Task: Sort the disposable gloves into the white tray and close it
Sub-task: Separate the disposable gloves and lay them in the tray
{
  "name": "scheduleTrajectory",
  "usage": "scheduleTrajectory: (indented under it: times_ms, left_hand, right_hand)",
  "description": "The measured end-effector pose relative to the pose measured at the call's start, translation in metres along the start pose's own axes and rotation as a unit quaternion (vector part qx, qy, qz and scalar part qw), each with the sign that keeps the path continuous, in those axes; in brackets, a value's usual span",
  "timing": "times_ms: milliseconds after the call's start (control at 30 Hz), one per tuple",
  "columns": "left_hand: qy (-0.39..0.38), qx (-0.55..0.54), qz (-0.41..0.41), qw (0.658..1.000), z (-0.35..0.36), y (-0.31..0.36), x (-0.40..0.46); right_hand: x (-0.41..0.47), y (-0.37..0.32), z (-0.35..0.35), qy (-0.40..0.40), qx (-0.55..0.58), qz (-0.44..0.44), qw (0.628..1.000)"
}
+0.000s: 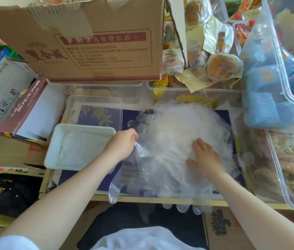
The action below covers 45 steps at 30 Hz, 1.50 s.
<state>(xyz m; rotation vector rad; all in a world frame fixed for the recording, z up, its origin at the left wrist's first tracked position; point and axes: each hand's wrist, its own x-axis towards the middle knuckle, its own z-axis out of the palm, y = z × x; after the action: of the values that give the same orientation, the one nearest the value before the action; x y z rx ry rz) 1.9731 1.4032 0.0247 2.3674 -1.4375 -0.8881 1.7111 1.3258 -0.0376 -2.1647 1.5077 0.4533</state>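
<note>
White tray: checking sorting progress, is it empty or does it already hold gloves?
Not empty: the white tray holds a thin layer of clear gloves; its lid is off.

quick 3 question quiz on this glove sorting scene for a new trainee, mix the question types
1. True or false: the white tray already holds some gloves.
2. Which hand pinches a glove pulled from the glove pile? A) left hand B) right hand C) neither
3. Fill in: the clear lid lies just ____ the white tray, as the head camera sees it.

Key
1. True: a flat layer of clear gloves lies inside it.
2. A: the left hand's fingers pinch a glove edge at the pile's left side, while the right hand lies flat on the pile.
3. behind, on the far side from the person.
</note>
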Motion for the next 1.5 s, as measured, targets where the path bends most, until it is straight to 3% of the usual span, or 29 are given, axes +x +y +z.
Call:
scheduleTrajectory:
  times_ms: [200,333,433,533,600,700,767,833,900,1000,1133,1267,1333,1500]
  left_hand:
    - [-0.013,-0.020,0.020,1.000,0.006,0.004,0.003]
    - [-0.022,-0.043,0.113,0.992,0.007,0.008,-0.001]
    - [-0.049,-0.092,0.242,0.965,0.008,0.015,-0.006]
    - [-0.051,-0.085,0.324,0.941,0.010,0.025,-0.010]
    - [-0.065,-0.124,0.311,0.940,0.009,0.033,-0.009]
    - [-0.095,-0.279,0.201,0.934,0.003,0.050,-0.006]
    - [-0.110,-0.401,0.128,0.900,-0.004,0.059,-0.006]
    - [-0.120,-0.467,0.124,0.867,-0.012,0.064,-0.009]
    - [-0.132,-0.478,0.149,0.856,-0.014,0.065,-0.014]
    - [-0.104,-0.466,0.154,0.865,-0.009,0.061,-0.019]
    - [-0.050,-0.454,0.144,0.878,-0.012,0.057,-0.017]
    - [-0.037,-0.472,0.143,0.869,-0.021,0.055,-0.017]
    - [-0.034,-0.483,0.138,0.864,-0.025,0.056,-0.018]
    - [0.002,-0.482,0.112,0.869,-0.034,0.059,-0.014]
  right_hand:
    - [0.004,0.008,0.007,0.127,-0.016,-0.022,0.992]
    - [0.009,0.005,-0.006,0.140,0.151,0.036,0.978]
    - [0.004,-0.001,-0.035,0.146,0.332,0.070,0.929]
    - [-0.002,-0.006,-0.064,0.168,0.416,0.031,0.893]
    - [-0.008,-0.012,-0.079,0.178,0.425,-0.024,0.887]
    - [-0.019,-0.019,-0.087,0.190,0.401,-0.097,0.891]
    - [-0.025,-0.022,-0.087,0.219,0.384,-0.115,0.889]
    - [-0.029,-0.026,-0.083,0.270,0.340,-0.132,0.891]
    - [-0.031,-0.030,-0.079,0.298,0.288,-0.142,0.899]
    - [-0.034,-0.035,-0.075,0.294,0.273,-0.132,0.906]
    - [-0.035,-0.033,-0.084,0.278,0.393,-0.066,0.874]
    - [-0.031,-0.022,-0.109,0.104,0.548,-0.056,0.828]
    - [-0.028,-0.020,-0.117,0.044,0.555,-0.081,0.827]
    - [-0.022,-0.035,-0.127,0.099,0.505,-0.108,0.850]
